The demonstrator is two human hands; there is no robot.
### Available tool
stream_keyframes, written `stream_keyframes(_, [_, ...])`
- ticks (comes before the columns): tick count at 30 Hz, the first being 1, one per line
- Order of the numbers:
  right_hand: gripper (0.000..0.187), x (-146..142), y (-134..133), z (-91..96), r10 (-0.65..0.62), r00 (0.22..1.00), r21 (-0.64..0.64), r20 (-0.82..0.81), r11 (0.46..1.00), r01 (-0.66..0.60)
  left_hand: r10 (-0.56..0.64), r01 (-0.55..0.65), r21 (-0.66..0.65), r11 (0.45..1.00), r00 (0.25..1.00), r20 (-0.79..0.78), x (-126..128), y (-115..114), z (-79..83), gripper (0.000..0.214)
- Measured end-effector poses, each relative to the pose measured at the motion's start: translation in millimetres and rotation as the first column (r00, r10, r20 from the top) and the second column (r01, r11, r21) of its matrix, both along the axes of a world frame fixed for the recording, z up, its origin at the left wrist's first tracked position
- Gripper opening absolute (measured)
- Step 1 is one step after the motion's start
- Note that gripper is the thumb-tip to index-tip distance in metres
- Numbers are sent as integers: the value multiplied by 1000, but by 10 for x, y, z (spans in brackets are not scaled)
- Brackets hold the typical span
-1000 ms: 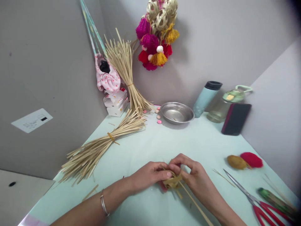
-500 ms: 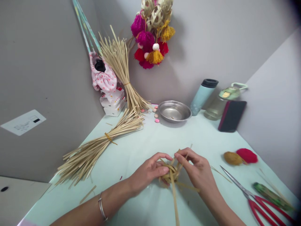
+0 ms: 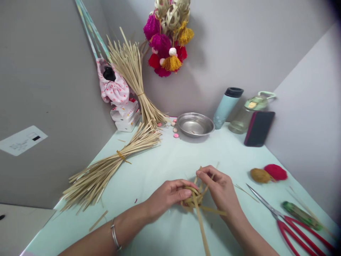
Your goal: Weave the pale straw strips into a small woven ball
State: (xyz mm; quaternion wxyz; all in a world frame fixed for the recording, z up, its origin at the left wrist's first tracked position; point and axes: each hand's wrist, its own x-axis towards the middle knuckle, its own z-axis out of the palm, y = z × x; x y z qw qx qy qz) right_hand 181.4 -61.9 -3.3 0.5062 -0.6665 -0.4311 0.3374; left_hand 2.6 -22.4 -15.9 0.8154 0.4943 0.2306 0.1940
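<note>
The left hand [image 3: 174, 192] grasps a small woven ball [image 3: 189, 202] over the near part of the worktop [image 3: 160, 156], thumb on top, probably to steady it. The right hand [image 3: 220, 185] pinches a raised strip [image 3: 196, 180], perhaps keeping it clear of the other loose ends [image 3: 201, 225], while scissors [image 3: 277, 213] lie on that side, likely for easy reach.
</note>
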Motion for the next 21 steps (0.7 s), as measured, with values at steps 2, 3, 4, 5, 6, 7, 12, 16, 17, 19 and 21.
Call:
stream_keyframes(2, [20, 26, 14, -6, -19, 1000, -5, -10, 1000, 19, -11, 11, 5, 1000, 1000, -11, 3, -6, -4, 35])
stream_keyframes(3, [19, 38, 19, -7, -25, 1000, -8, -16, 1000, 25, -14, 14, 7, 1000, 1000, -15, 4, -8, -5, 36])
stream_keyframes(4, [19, 48, 23, -8, -27, 999, -11, -23, 1000, 27, -14, 14, 5, 1000, 1000, -14, 5, -9, -5, 36])
stream_keyframes(5, [19, 55, 25, -10, -27, 999, -14, -30, 1000, 27, -14, 14, 4, 1000, 1000, -10, 7, -10, -5, 36])
stream_keyframes(6, [20, 58, 25, -12, -26, 999, -15, -39, 1000, 25, -12, 12, 1, 1000, 1000, -6, 7, -11, -4, 36])
stream_keyframes(7, [20, 58, 23, -15, -26, 999, -16, -47, 1000, 25, -11, 11, -2, 1000, 1000, 0, 8, -12, -2, 36])
stream_keyframes(12, [21, 55, 14, -49, -28, 996, -22, -83, 999, 27, -10, 10, -18, 1000, 1000, 21, 13, -22, -12, 35])
stream_keyframes(16, [23, 116, 32, -56, -5, 995, -26, -103, 1000, 2, 57, -53, -124, 991, 998, 32, 12, -8, -54, 37])
stream_keyframes(17, [24, 136, 36, -46, -7, 995, -20, -102, 1000, 5, 91, -86, -145, 986, 995, 32, 9, 5, -63, 37])
stream_keyframes(19, [26, 161, 34, -8, -34, 996, -2, -77, 999, 34, 154, -146, -160, 976, 988, 34, -1, 39, -71, 39])
stream_keyframes(21, [26, 145, 14, 50, -52, 999, 11, -6, 999, 52, 197, -191, -145, 971, 980, 28, -11, 70, -69, 40])
